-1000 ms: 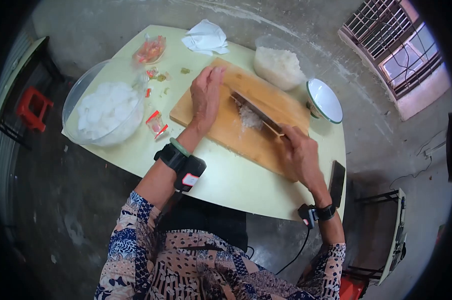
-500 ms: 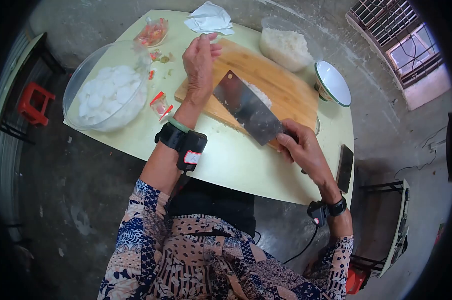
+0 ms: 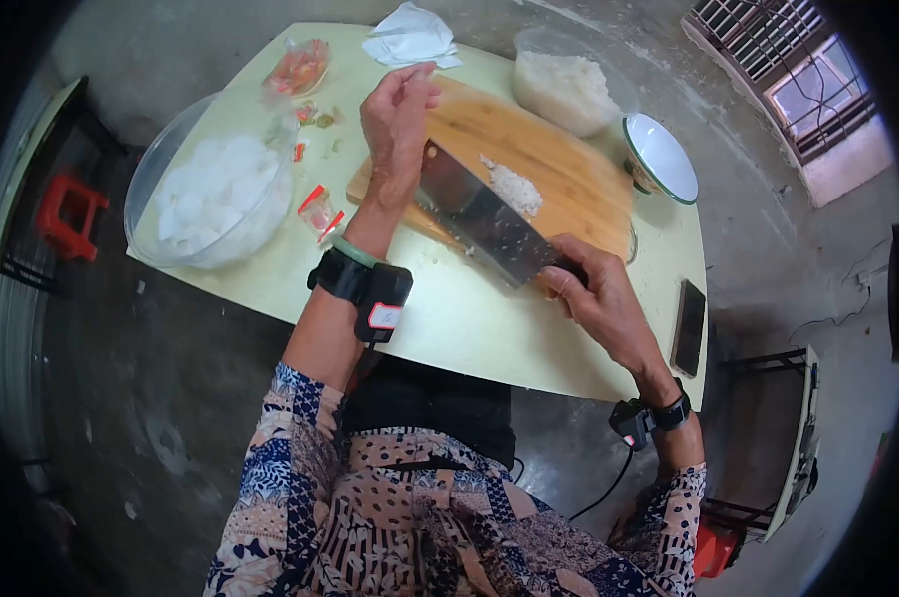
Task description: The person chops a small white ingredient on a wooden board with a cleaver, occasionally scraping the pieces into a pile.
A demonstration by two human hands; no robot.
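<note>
My right hand (image 3: 600,298) grips the handle of a broad cleaver (image 3: 479,216), whose dark blade slants over the near edge of the wooden cutting board (image 3: 569,169). Small white bits cling to the blade. Beyond it, a small heap of finely chopped white food (image 3: 514,187) lies on the board. My left hand (image 3: 395,124) is raised over the board's left end, close to the blade's far corner. Its fingers are loosely bent and apart, with nothing visible in them.
A large clear bowl of white pieces (image 3: 215,189) stands left. At the back are a clear container of shredded white food (image 3: 569,92), a white cloth or paper (image 3: 409,38) and a small reddish bag (image 3: 298,68). An enamel bowl (image 3: 661,159) and phone (image 3: 688,328) sit right.
The cleaver has shifted slightly left and toward me and its blade has tilted, so more of the chopped heap shows. My left hand has stayed nearly in place.
</note>
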